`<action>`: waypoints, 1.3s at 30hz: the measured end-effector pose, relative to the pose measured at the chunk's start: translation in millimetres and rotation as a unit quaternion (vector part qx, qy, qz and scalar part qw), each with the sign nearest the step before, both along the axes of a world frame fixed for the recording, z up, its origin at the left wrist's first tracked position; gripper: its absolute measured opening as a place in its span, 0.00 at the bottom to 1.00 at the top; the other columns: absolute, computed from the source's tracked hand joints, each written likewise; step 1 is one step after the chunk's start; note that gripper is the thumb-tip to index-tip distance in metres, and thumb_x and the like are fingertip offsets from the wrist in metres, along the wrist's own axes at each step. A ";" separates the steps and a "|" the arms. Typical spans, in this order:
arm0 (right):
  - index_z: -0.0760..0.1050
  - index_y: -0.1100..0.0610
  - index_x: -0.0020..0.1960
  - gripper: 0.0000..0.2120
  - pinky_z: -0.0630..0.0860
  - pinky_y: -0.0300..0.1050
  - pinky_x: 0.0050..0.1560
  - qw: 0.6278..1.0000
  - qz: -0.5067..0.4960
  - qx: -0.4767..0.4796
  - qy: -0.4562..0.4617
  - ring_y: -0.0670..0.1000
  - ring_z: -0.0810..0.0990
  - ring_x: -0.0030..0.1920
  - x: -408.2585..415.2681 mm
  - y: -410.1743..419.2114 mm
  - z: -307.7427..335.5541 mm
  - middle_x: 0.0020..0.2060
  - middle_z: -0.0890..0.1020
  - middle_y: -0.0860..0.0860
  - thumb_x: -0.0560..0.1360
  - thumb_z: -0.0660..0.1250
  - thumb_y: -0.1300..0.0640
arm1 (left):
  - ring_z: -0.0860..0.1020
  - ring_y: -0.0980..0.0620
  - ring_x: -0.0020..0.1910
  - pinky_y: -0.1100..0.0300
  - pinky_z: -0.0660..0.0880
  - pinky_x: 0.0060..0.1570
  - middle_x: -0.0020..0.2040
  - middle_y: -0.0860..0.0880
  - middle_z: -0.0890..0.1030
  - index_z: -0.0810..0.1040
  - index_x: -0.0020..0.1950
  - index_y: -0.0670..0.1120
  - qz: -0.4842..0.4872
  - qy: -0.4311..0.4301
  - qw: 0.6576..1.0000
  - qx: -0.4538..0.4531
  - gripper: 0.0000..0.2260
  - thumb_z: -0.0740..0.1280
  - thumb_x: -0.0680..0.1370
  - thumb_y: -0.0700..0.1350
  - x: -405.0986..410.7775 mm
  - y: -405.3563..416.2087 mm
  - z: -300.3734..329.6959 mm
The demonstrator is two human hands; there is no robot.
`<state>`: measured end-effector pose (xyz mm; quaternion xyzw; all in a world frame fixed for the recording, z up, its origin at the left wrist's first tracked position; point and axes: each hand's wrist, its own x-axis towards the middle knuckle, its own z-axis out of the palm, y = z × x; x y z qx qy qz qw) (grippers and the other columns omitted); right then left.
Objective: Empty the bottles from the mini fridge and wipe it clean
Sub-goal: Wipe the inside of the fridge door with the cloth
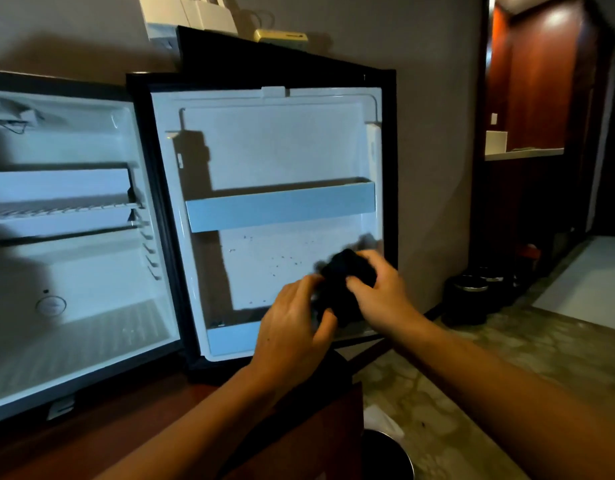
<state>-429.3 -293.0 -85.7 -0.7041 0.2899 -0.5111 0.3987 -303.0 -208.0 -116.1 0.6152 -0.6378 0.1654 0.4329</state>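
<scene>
Black cloth, bunched between both my hands, sits at lower centre of the frame, in front of the lower panel of the open fridge door. My left hand curls closed under its near end; my right hand grips the far end, fingers folded over it. No bottles show in the mini fridge at left, whose wire shelf and floor look bare. Dark specks dot the door's lower panel. I judge the cloth needs refolding to a clean face, then pressed flat and drawn downward over the specks, finishing along the bottom door rail where crumbs would gather.
</scene>
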 end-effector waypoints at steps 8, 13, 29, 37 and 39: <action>0.76 0.53 0.56 0.11 0.62 0.21 0.44 0.950 -0.185 -0.238 0.084 0.52 0.76 0.55 -19.6 -13.5 2.8 0.58 0.73 0.50 0.74 0.71 0.58 | 0.77 0.46 0.46 0.51 0.74 0.47 0.48 0.48 0.79 0.77 0.54 0.47 0.181 -0.156 0.971 0.018 0.12 0.72 0.73 0.48 45.0 2.9 -28.5; 0.78 0.55 0.60 0.15 0.75 0.47 0.60 0.908 -0.145 -0.357 0.163 0.58 0.74 0.63 1.0 -16.6 0.2 0.66 0.70 0.53 0.73 0.70 0.62 | 0.77 0.48 0.43 0.58 0.72 0.37 0.44 0.49 0.80 0.80 0.46 0.47 0.144 -0.139 0.979 0.026 0.05 0.72 0.74 0.47 50.6 2.8 -21.5; 0.82 0.54 0.49 0.13 0.76 0.53 0.49 0.571 -0.149 -0.717 0.371 0.61 0.80 0.52 -6.4 -75.6 -5.4 0.59 0.80 0.57 0.76 0.59 0.61 | 0.77 0.49 0.39 0.58 0.74 0.32 0.39 0.50 0.79 0.81 0.41 0.47 0.118 -0.151 0.981 -0.007 0.08 0.74 0.72 0.51 58.1 -5.8 -19.5; 0.82 0.57 0.50 0.17 0.69 0.55 0.58 0.500 -0.254 -0.733 0.386 0.62 0.78 0.55 -0.1 -62.0 29.2 0.52 0.81 0.61 0.77 0.53 0.62 | 0.76 0.47 0.33 0.60 0.68 0.28 0.34 0.48 0.78 0.77 0.37 0.45 0.165 -0.229 0.959 -0.019 0.10 0.74 0.68 0.49 44.9 -5.6 -20.3; 0.81 0.57 0.52 0.19 0.72 0.54 0.55 0.529 -0.288 -0.694 0.395 0.62 0.78 0.55 6.4 -57.1 32.7 0.53 0.81 0.61 0.77 0.52 0.62 | 0.76 0.48 0.34 0.60 0.69 0.28 0.35 0.48 0.78 0.76 0.38 0.45 0.159 -0.231 0.960 -0.019 0.10 0.74 0.68 0.49 45.9 -4.4 -20.7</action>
